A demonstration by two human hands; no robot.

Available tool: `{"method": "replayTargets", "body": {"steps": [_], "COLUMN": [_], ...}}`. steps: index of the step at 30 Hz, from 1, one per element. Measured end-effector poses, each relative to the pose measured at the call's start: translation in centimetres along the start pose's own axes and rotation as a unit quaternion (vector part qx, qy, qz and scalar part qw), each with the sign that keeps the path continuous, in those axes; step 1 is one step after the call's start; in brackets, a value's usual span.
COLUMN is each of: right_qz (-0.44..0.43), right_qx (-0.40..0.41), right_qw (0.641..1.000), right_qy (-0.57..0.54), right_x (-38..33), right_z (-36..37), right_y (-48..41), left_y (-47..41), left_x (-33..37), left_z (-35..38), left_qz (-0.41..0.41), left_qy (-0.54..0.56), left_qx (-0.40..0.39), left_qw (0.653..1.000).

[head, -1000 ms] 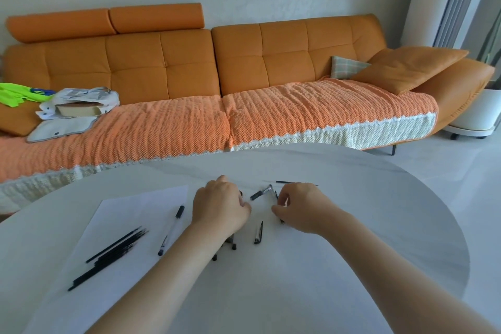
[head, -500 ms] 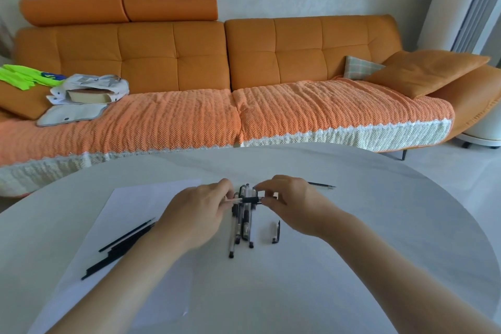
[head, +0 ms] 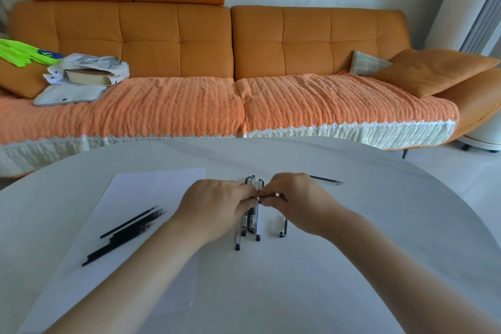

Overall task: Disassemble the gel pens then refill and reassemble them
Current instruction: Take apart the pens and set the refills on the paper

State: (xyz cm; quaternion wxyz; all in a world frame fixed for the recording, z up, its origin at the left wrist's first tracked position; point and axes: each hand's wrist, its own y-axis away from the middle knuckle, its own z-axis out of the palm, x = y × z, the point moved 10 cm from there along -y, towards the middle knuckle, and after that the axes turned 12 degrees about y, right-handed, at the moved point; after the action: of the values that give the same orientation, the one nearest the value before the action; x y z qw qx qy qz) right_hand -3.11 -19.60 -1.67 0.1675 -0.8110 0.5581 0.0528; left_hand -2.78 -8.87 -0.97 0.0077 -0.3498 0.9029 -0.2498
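Well inside table (head: 352, 252) edges, left hand (head: 217, 207), right hand (head: 296, 198) pinch one pen (head: 259, 199).

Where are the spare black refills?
In the head view, the refills lie bundled on the white paper, left side of the table, just left of the left hand.

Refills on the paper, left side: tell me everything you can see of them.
The refills are a loose bundle of thin black rods, plastic by the look. There are perhaps five or six, but the exact count is hard to tell. They lie flat on the white paper, roughly parallel, slanting from near left to far right. Their fine tips point far right and fan out slightly. Only the paper touches them. The left hand, pinching a pen, is well to their right.
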Motion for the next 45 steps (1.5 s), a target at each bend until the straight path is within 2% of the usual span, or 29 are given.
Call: {"method": "replayTargets", "body": {"steps": [3,8,17,22,24,27,31,36,41,45], "right_qz": [0.028,0.104,0.076,0.055,0.024,-0.005,-0.009,-0.004,0.027,0.026], "right_qx": [0.011,-0.032,-0.090,-0.023,-0.026,-0.057,-0.049,0.000,0.029,0.034], "right_qw": [0.999,0.987,0.983,0.994,0.996,0.991,0.981,0.974,0.980,0.981], "right_qy": [0.011,0.118,0.143,0.095,0.078,0.123,0.188,0.225,0.195,0.187], "right_x": [1.0,4.0,4.1,2.6,1.2,-0.1,-0.5,-1.0,-0.4,-0.7], "right_z": [-0.7,0.0,1.8,0.2,0.2,1.2,1.1,0.2,-0.6,-0.5], "right_y": [0.5,1.3,0.9,0.6,0.5,0.5,0.3,0.0,0.2,0.2], "left_y": [0.0,0.9,1.3,1.4,1.2,0.9,1.0,0.8,0.8,1.0], "left_x": [-1.4,-2.5,-1.7,-1.1,-0.8,-0.1,0.2,-0.4,-0.6,-0.5], "left_z": [0.2,0.5,1.2,1.3,1.0,0.6,0.6,1.0,1.7,2.0], "left_qz": [-0.055,-0.102,-0.114,-0.098,-0.084,-0.064,-0.055,-0.098,-0.130,-0.142], "left_qy": [0.013,0.044,0.085,0.097,0.098,0.085,0.051,0.069,0.058,0.090], "left_qx": [-0.027,-0.056,-0.061,-0.047,-0.032,-0.017,-0.018,-0.040,-0.078,-0.102], "left_qw": [0.998,0.992,0.988,0.989,0.991,0.994,0.997,0.992,0.987,0.981]}}
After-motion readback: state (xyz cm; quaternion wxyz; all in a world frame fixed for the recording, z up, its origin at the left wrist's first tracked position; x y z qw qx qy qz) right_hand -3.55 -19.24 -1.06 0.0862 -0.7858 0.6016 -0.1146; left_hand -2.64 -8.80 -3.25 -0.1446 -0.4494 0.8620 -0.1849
